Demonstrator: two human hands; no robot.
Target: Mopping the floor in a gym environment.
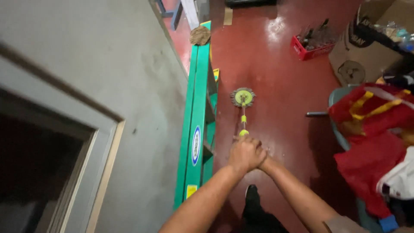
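Red polished floor [276, 86] across the middle of the frame, grey wall [129, 86] at left, green ladder [198, 125] leaning between them. Left hand [245, 153] wrapped over the top of the mop handle [243, 123], right hand [264, 160] tucked beneath it — both clamped shut on the pole just below centre frame. Round mop head [243, 97] pressed flat on the floor just beside the ladder's foot, yellow disc ringed with grey strands. Glossy patches near the top of the frame, duller floor nearer the feet; impossible to tell how much is already wiped — probably a good stretch left. Red crate [311, 45] and cardboard box [366, 43] upper right, red cloth [371, 129] heaped on a chair at right.
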